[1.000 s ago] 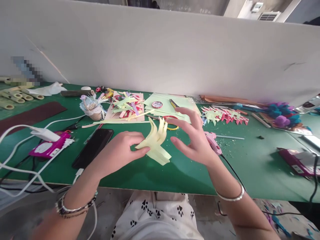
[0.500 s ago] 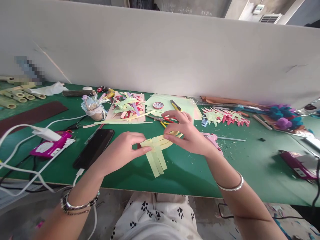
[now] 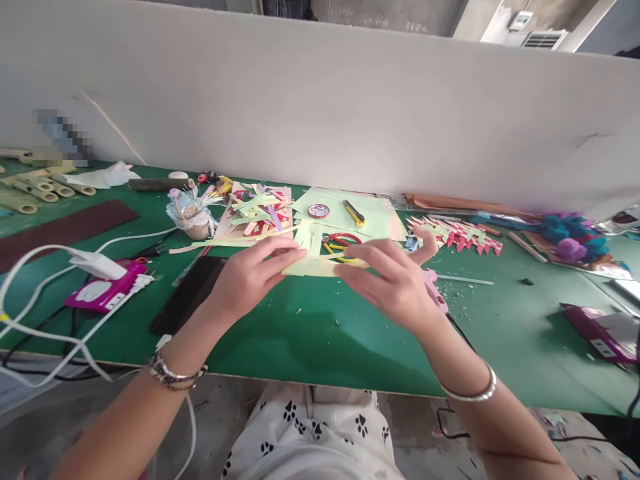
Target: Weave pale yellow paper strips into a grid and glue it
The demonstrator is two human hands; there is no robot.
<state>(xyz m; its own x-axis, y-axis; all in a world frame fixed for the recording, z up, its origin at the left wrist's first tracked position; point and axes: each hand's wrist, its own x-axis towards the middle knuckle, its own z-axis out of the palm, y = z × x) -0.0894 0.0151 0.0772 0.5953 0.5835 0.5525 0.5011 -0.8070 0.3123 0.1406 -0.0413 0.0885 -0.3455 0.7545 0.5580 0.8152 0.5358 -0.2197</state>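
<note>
Both my hands hold up a woven piece of pale yellow paper strips (image 3: 315, 261) above the green table (image 3: 310, 333). My left hand (image 3: 250, 273) pinches its left edge, fingers closed on the paper. From the right, my right hand (image 3: 393, 280) grips the other edge, with the little finger stretched out. The piece is held roughly flat, and loose strip ends stick up at the back. Red-handled scissors (image 3: 340, 241) lie on the table just behind the paper.
A black phone (image 3: 187, 293) lies left of my hands, and a pink power strip (image 3: 100, 290) with white cables beyond it. Behind are cut paper strips (image 3: 255, 210), light green sheets (image 3: 345, 213), a tape roll (image 3: 319, 211), a utility knife (image 3: 354, 212) and a pink glue gun (image 3: 433, 290).
The woven strips were turned from upright to flat and raised farther from me. My right hand, spread open a second ago, has closed on the right edge.
</note>
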